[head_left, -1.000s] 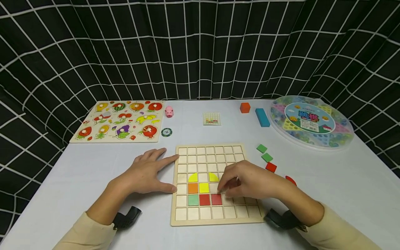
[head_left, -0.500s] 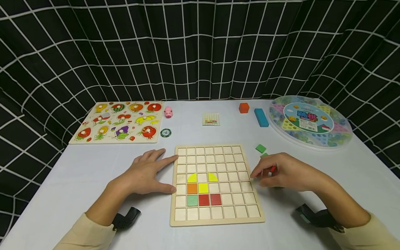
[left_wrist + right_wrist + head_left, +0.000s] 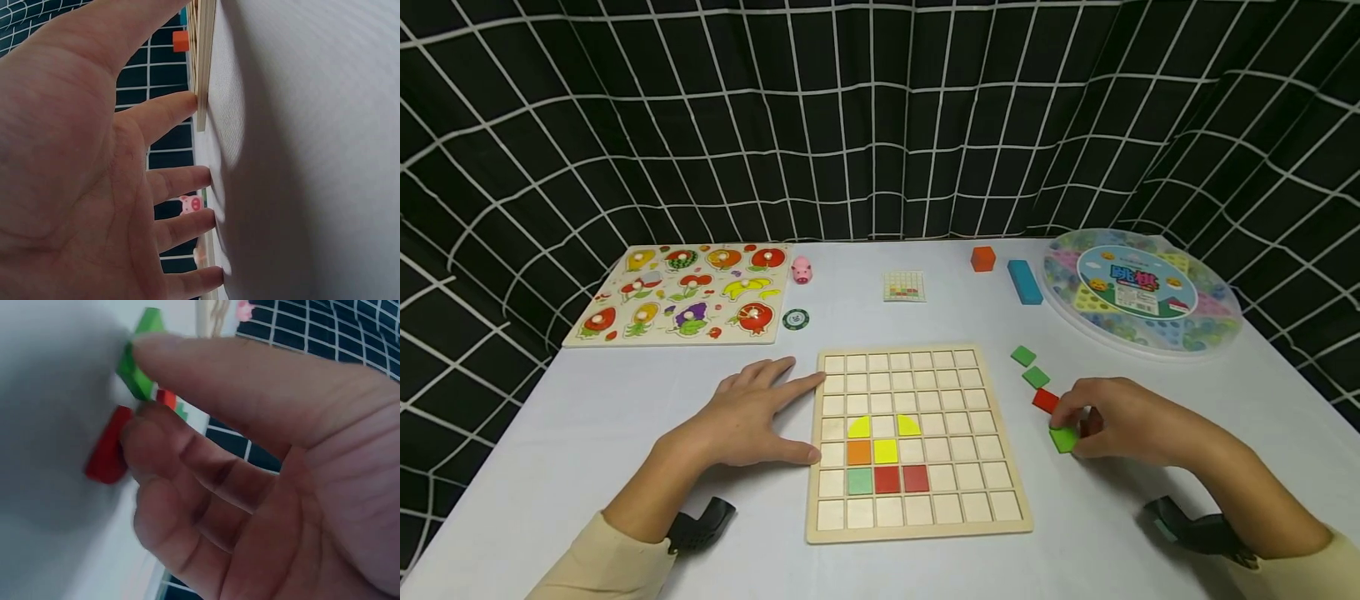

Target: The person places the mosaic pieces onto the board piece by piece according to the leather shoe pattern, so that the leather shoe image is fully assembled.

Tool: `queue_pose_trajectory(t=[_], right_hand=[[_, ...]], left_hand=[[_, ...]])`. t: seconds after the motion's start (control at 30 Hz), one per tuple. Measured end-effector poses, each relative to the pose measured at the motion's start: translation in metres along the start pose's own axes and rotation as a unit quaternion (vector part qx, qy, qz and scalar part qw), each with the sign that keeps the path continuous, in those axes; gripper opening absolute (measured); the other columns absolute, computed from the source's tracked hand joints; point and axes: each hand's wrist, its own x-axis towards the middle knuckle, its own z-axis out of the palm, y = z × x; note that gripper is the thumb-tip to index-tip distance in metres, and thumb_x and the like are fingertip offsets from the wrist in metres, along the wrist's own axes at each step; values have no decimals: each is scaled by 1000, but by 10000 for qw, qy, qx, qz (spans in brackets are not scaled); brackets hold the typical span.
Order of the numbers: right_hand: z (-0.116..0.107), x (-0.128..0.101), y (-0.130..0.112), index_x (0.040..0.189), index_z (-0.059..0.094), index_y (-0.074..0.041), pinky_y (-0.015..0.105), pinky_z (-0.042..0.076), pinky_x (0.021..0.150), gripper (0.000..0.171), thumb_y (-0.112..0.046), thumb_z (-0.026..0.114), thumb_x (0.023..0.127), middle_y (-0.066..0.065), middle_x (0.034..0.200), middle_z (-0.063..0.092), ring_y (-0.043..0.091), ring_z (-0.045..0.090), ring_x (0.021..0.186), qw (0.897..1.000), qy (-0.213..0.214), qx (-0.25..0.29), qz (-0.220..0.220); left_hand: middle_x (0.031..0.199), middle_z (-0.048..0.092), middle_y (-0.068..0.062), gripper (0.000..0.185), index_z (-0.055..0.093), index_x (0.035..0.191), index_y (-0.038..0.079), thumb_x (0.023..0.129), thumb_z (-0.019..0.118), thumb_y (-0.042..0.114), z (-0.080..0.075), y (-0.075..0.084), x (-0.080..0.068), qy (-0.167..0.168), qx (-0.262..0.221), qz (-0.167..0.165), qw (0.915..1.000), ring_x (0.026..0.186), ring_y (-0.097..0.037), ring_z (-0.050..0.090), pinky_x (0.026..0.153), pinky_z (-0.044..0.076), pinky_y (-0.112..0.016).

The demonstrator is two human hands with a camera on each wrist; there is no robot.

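A wooden grid board (image 3: 917,517) lies on the white table, with yellow, orange, green and red tiles set in its lower left cells. My left hand (image 3: 752,412) rests flat on the table, fingers straight, fingertips (image 3: 187,103) against the board's left edge (image 3: 201,69). My right hand (image 3: 1116,421) is to the right of the board and pinches a green square tile (image 3: 1063,438) (image 3: 139,365) between thumb and fingers. A red tile (image 3: 107,450) lies under that hand. Two green tiles (image 3: 1030,367) and a red tile (image 3: 1044,400) lie just beyond it.
A fruit peg puzzle (image 3: 681,293), pink pig (image 3: 802,270) and poker chip (image 3: 796,318) sit at the back left. A small pattern card (image 3: 904,286), orange cube (image 3: 982,258), blue block (image 3: 1024,282) and round plastic game tray (image 3: 1138,292) stand at the back.
My right hand left the board's lower middle cells, moved right onto the table and took hold of a green tile. The left hand has stayed put.
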Motion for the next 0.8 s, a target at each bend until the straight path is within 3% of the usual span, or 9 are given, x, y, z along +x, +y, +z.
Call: queue_pose_trajectory(t=[0.27, 0.43, 0.53, 0.8], right_hand=[[3, 3, -7, 88, 65, -20, 22, 49, 61, 28, -6, 87, 77, -5, 82, 59, 13, 54, 77, 10000, 9, 39, -68], [0, 4, -18, 92, 70, -19, 22, 48, 63, 18, -12, 85, 83, -7, 81, 59, 8, 54, 76, 9958, 182, 480, -758], [1, 8, -30, 98, 73, -16, 22, 50, 64, 14, -15, 82, 88, -6, 83, 62, 8, 55, 77, 9875, 208, 925, -1259], [15, 25, -70, 98, 75, -15, 24, 54, 68, 7, -12, 77, 92, -5, 83, 66, 12, 60, 76, 9736, -392, 1590, -1593]], left_hand=[[167, 30, -17, 95, 44, 158, 34, 76, 79, 67, 0, 1, 0, -4, -6, -9, 10000, 152, -47, 25, 116, 25, -72], [167, 31, -17, 95, 45, 157, 34, 75, 79, 67, 0, 0, 0, 6, -9, -6, 10000, 152, -47, 26, 116, 25, -73], [167, 30, -17, 95, 44, 158, 34, 75, 79, 68, 0, 0, 0, 8, -12, -7, 10000, 152, -47, 26, 116, 25, -73], [167, 30, -17, 95, 44, 157, 35, 75, 79, 68, 0, 1, 0, -1, -41, -36, 10000, 153, -47, 25, 116, 25, -73]])
